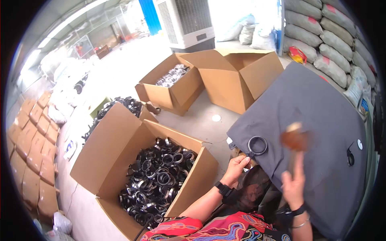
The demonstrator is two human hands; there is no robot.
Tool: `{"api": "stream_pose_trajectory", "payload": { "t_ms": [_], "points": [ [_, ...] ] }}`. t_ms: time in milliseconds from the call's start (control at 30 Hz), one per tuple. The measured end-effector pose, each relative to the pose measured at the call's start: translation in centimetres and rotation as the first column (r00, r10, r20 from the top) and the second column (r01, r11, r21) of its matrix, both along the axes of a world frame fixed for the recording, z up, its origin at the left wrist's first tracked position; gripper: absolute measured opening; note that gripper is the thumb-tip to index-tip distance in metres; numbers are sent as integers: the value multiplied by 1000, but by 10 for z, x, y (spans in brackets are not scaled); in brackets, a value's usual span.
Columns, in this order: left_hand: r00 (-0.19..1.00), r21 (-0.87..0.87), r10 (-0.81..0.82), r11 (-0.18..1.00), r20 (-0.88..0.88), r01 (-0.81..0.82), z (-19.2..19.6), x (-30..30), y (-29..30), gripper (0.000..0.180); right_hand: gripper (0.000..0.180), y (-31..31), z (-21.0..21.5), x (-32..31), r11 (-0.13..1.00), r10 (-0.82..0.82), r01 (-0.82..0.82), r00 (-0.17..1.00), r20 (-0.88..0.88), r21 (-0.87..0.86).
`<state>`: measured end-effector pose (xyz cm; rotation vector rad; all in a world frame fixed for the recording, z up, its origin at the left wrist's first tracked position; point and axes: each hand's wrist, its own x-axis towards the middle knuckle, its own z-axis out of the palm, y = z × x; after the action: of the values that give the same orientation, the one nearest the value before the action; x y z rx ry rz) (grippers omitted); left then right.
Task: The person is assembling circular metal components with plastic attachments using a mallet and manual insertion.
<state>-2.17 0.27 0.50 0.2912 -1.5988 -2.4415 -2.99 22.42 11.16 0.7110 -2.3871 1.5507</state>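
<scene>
My left hand (237, 168) is closed at the near-left edge of a table covered with dark grey cloth (313, 100). Its thumb and fingers pinch the tab of a black ring clamp (257, 146), whose round band lies flat on the cloth. To the right, my right hand (293, 185) is wrapped round the handle of a mallet (296, 138). The brown mallet head is smeared by motion above the cloth, apart from the clamp. Left of my left forearm, an open cardboard box (108, 150) holds a heap of similar black and silver ring clamps (161, 176).
Further off stand a cardboard box of silvery parts (173, 76), another open box (225, 86) and an air cooler (187, 24). Stacked cartons (34, 152) line the left; filled sacks (321, 36) are piled at the far right. A small black piece (350, 157) lies on the cloth.
</scene>
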Motion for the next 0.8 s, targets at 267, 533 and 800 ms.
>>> {"api": "stream_pose_trajectory", "payload": {
  "t_ms": [267,533,800],
  "points": [
    [999,-18,-25,1000,-21,25,-14,7,-19,24,74,-7,13,17,985,158,-170,948,276,23],
    [999,-18,-37,999,-1,37,-11,14,-18,24,73,-50,41,5,878,390,-376,921,13,295],
    [996,-134,72,988,-58,-80,-8,12,-33,19,66,-97,17,-46,831,459,-439,888,24,343]
  ]
}}
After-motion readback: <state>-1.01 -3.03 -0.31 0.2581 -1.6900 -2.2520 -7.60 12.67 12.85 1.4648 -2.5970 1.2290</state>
